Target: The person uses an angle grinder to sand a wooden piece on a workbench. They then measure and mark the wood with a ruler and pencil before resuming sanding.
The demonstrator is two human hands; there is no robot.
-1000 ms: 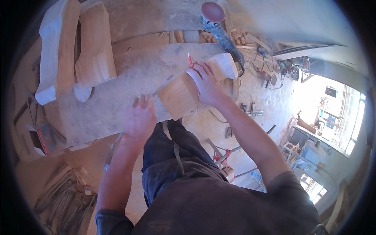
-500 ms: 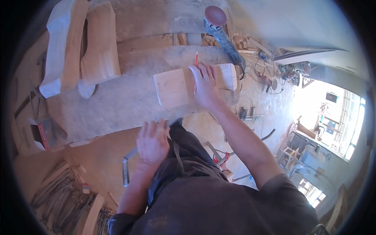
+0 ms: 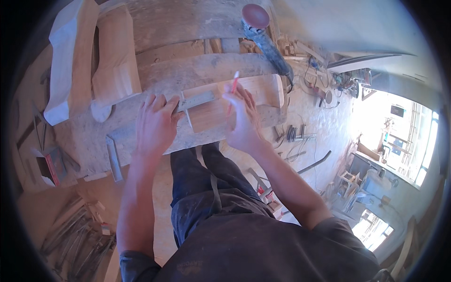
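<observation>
My left hand [image 3: 157,123] is closed on the long leg of an L-shaped metal carpenter's square [image 3: 201,99]. That leg lies across the left end of a pale, shaped wood block [image 3: 204,120]. Past the hand, its other leg hangs over the front edge of the dusty workbench [image 3: 94,145]. In my right hand [image 3: 245,120] is a red pencil [image 3: 234,85], pinched with its whitish end pointing up and away. This hand is over the middle of the block and hides part of it. Whether the pencil's lower end touches wood, I cannot tell.
Two large shaped wood pieces [image 3: 115,56] lie at the left of the bench. An angle grinder with a reddish disc [image 3: 256,17] rests at the back. An open box [image 3: 50,167] stands at the left end. Tools and cables [image 3: 300,134] are on the floor at right.
My left hand has moved up from near my body to the bench, laying the square across the block. My right hand has shifted slightly nearer, lifting off its flat grip over the block.
</observation>
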